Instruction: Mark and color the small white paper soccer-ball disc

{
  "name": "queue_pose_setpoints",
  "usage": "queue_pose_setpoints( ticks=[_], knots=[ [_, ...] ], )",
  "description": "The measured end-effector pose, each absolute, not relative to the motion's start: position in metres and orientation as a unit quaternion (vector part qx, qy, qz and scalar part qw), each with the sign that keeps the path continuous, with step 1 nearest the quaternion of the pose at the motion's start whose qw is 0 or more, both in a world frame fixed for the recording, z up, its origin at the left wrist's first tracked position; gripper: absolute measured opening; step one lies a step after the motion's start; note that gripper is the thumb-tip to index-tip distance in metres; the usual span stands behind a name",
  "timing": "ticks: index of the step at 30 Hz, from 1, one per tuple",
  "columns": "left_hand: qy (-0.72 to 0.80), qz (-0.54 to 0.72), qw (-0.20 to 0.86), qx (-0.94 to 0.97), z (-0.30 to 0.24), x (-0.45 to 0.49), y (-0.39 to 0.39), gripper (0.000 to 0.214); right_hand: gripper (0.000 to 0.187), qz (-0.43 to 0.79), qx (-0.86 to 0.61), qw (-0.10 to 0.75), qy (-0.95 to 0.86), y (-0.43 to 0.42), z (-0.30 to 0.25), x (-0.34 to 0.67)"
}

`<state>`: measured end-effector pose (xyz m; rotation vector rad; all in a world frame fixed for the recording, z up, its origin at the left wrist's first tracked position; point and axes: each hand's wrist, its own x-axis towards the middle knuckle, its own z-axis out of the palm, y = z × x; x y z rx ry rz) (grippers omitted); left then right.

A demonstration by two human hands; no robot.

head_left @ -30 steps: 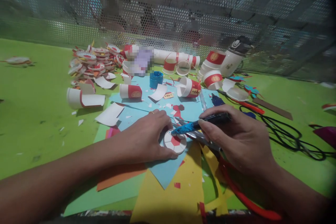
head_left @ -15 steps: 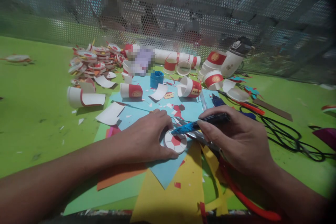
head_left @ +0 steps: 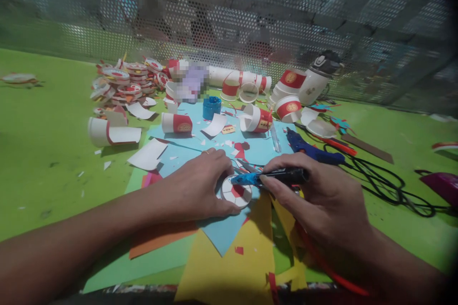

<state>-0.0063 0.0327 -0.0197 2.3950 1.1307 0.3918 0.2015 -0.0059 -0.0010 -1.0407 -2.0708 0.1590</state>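
My left hand (head_left: 203, 186) grips a small white disc (head_left: 246, 194) by its edge, thumb in front and fingers behind. A red patch sits at the disc's middle, with dark lines running out from it like a football pattern. In my right hand (head_left: 318, 195) is a black marker (head_left: 286, 176), its front end smeared with blue, the tip at the disc's upper left edge. Below the disc lie light blue paper (head_left: 222, 236) and yellow paper (head_left: 229, 267). Scissors (head_left: 246, 167) lie behind the disc, partly covered by my right hand.
A blue paint pot (head_left: 212, 107) stands among cut paper cups (head_left: 177, 124). At back left is a heap of decorated discs (head_left: 130, 81). To the right lie a blue glue gun (head_left: 315, 147) and black cable (head_left: 386, 186). A white bottle (head_left: 317, 78) stands near the mesh screen (head_left: 232, 24).
My right hand and the marker have moved slightly left, with the marker held flatter. More of the glue gun shows. The left hand keeps its hold on the disc.
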Motion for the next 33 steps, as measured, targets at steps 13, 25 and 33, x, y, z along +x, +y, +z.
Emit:
queue_pose_setpoints(
  ticks=[13,25,33],
  knots=[
    [0.413,0.137,0.218,0.874,-0.0237,-0.0084,0.0336,0.036,0.008,0.014,-0.462,0.486,-0.742,-0.0061,0.004,0.2019],
    [0.414,0.134,0.224,0.872,-0.0223,-0.0092,0.0319,0.035,0.006,0.054,-0.45,0.457,-0.766,-0.0024,-0.0005,0.1996],
    [0.414,0.134,0.235,0.869,-0.0195,-0.008,0.0316,0.032,0.007,0.066,-0.451,0.447,-0.77,-0.0015,0.0008,0.1986]
  ],
)
